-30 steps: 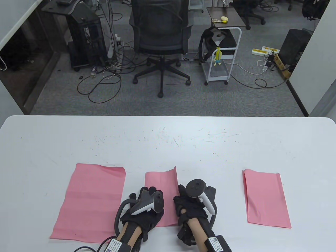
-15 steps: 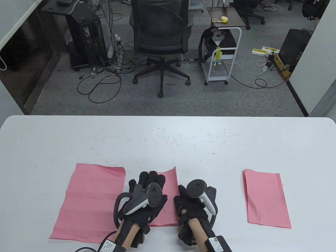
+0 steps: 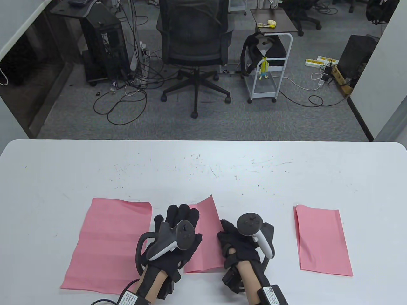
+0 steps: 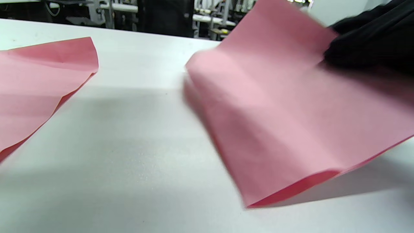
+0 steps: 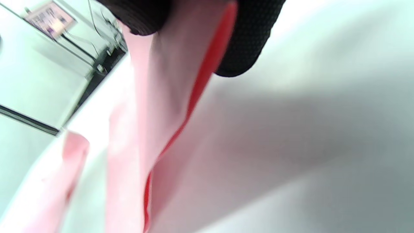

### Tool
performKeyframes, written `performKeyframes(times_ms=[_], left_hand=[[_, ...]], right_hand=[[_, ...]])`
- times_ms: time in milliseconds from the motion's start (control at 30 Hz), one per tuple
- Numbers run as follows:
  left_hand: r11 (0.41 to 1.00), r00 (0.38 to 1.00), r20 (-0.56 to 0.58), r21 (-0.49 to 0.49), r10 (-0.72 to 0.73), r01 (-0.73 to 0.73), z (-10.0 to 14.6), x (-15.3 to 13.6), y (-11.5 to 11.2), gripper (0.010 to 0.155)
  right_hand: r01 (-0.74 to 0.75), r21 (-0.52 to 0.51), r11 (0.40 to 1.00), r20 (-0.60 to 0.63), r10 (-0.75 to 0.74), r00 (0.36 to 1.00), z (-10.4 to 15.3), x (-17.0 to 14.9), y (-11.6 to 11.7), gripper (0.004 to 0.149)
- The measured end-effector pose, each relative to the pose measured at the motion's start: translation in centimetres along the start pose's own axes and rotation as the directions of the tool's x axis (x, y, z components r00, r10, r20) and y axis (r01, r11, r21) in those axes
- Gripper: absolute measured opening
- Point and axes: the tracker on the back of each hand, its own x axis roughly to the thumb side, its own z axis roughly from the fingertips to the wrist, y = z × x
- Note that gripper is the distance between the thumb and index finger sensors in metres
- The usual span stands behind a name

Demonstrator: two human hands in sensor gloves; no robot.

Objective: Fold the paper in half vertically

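A folded pink paper (image 3: 210, 251) lies between my hands near the table's front edge, turned slightly clockwise. My right hand (image 3: 229, 233) pinches its right edge; in the right wrist view its fingertips (image 5: 249, 42) sit on both sides of the paper (image 5: 155, 106). In the left wrist view the paper (image 4: 275, 123) is raised off the table along its near edge, with the right glove (image 4: 372, 38) on its far side. My left hand (image 3: 178, 217) is open, fingers spread over the paper's left part; I cannot tell whether it touches.
An unfolded pink sheet (image 3: 108, 241) lies to the left on the white table (image 3: 203, 171) and shows in the left wrist view (image 4: 38, 81). A folded pink sheet (image 3: 322, 241) lies to the right. An office chair (image 3: 194, 47) stands beyond the table.
My left hand moved forward over the paper and spread its fingers. My right hand shifted right, pulling the paper's right edge and turning the paper clockwise.
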Motion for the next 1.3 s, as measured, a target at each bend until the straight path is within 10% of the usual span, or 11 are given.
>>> performKeyframes(times_ms=[300, 500, 800, 1300], left_hand=[[0.999, 1.0, -0.009, 0.023, 0.026, -0.026, 0.3, -0.9, 0.6, 0.077], [0.999, 1.0, -0.014, 0.027, 0.022, -0.022, 0.3, -0.9, 0.7, 0.077], [1.0, 0.999, -0.034, 0.023, 0.013, -0.012, 0.3, -1.2, 0.7, 0.077], [1.0, 0.999, -0.052, 0.005, 0.0, 0.0, 0.2, -1.4, 0.6, 0.077]], right_hand=[[0.053, -0.263, 0.963, -0.115, -0.086, 0.99, 5.1, -5.2, -13.9, 0.048], [0.074, -0.342, 0.937, -0.252, -0.167, 0.953, 7.2, -11.9, -18.7, 0.049], [0.031, -0.329, 0.944, -0.414, -0.174, 0.893, 6.5, -18.5, -19.7, 0.05], [-0.298, -0.273, 0.915, -0.624, 0.067, 0.778, 4.4, -18.4, -18.1, 0.063]])
